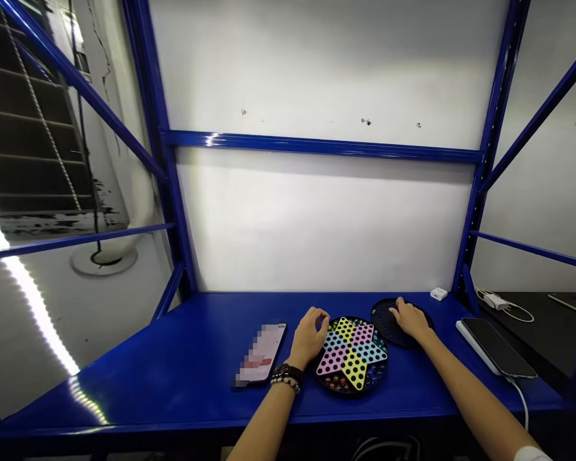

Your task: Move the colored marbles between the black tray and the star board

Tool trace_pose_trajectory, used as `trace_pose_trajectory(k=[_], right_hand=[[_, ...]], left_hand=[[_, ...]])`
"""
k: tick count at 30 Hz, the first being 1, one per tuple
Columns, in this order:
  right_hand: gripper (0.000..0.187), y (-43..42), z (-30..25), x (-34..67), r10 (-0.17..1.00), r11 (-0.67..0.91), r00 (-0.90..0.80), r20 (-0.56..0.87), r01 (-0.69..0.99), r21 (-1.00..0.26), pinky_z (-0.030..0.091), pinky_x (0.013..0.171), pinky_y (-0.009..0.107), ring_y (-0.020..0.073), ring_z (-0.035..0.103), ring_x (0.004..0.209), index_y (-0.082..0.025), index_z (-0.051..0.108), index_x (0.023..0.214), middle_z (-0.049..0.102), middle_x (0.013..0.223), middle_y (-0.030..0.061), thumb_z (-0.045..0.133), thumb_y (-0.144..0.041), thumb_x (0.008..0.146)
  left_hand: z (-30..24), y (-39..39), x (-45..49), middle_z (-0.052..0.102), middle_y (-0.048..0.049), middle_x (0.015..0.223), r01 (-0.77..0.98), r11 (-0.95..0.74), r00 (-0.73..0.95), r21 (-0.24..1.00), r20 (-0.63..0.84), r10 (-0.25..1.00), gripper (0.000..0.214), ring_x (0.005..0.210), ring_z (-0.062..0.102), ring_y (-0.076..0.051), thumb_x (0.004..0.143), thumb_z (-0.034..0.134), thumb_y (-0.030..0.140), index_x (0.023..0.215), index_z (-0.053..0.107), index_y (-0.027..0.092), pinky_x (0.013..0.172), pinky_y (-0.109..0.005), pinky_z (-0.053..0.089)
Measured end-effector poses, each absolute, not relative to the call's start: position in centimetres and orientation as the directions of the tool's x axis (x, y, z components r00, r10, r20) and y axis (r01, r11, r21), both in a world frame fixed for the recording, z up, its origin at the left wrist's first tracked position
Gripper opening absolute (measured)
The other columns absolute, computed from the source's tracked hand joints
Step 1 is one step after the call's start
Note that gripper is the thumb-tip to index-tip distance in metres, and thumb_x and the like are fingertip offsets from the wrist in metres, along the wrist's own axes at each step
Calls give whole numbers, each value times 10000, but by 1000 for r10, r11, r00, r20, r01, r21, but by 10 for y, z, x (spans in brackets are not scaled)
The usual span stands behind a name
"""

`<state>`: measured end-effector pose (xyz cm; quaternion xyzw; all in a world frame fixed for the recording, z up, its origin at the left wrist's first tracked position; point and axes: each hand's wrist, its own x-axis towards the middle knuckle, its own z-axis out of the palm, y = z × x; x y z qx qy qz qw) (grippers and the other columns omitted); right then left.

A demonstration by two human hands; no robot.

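A round Chinese checkers board (pixel 348 352) lies on the blue shelf, with a yellow, pink and light-blue star full of dark holes. Coloured marbles (pixel 338 383) sit in the compartments around the star, red at the front and blue at the right. My left hand (pixel 312 333) is at the board's left rim, thumb and forefinger curled into a pinch; what they hold is hidden. Over a round black lid (pixel 381 320) to the right, my right hand (pixel 410 318) points its bunched fingers down at the surface. Its fingertips are too small to show what they grip.
A phone with a lit screen (pixel 264 352) lies left of the board. At the right, another phone (pixel 499 346) rests on a white box with a cable attached. A white charger (pixel 438 294) stands at the back. Blue rack posts (pixel 480 160) frame the shelf.
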<state>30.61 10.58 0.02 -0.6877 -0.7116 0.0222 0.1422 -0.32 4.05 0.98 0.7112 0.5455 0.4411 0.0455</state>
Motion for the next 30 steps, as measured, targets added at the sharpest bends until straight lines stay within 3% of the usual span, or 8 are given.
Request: trace_pose_trajectory(k=[3,6,9,12,15,20,25,30], right_hand=[[349,116,-7,305,988,45,27,151,889,-456,417,887,390,330,614,1123,-114,541,1169,655,1135,242,515,-383,948],[268,122,-12,304,983,32,93,161,768,-639,428,881,393,323,620,1094,-127,583,1021,672,1041,217,570,-367,902],[225,129,-11,306,974,36,145,172,655,-755,460,784,357,278,649,927,-178,551,804,660,837,126,570,-387,884],[333,140,-4,311,962,36,224,156,461,-887,443,586,296,186,579,619,-232,410,678,501,588,7,389,-420,953],[337,150,2,316,951,30,293,94,215,-976,332,426,232,116,356,405,-264,277,673,268,486,-86,198,-374,981],[322,152,1,322,953,24,302,2,-71,-997,245,355,183,74,222,366,-262,242,658,214,475,-113,307,-358,958],[306,156,1,327,953,-3,304,-20,-56,-998,277,376,180,74,268,377,-250,270,652,264,488,-95,265,-290,956],[241,165,-4,325,940,-83,342,5,243,-966,392,478,239,136,517,521,-215,450,711,526,605,14,383,-305,924]], left_hand=[[10,40,-4,600,-15,830,728,-406,19,552,577,817,192,754,607,-174,901,437,299,802,588,234,740,-317,497],[10,39,-4,601,-21,829,729,-407,26,550,573,819,209,749,603,-179,910,430,321,796,584,238,723,-317,501],[11,39,-4,601,-28,833,731,-402,23,551,569,822,220,764,606,-186,915,415,329,801,579,237,725,-321,499],[10,39,-4,605,-25,840,739,-401,27,542,570,821,216,765,610,-183,913,420,320,805,587,236,722,-316,496],[9,40,-5,606,-17,834,743,-403,30,534,575,817,207,758,614,-179,911,432,308,803,595,240,722,-307,496],[10,39,-4,607,-16,835,737,-403,22,542,576,817,196,756,616,-177,906,437,300,796,586,237,738,-310,499],[11,38,-4,607,-16,820,742,-405,32,534,574,818,202,744,613,-177,907,434,306,794,588,238,712,-299,497],[9,40,-4,602,-16,826,743,-407,40,532,572,820,189,745,604,-174,903,442,291,796,587,236,729,-300,494]])
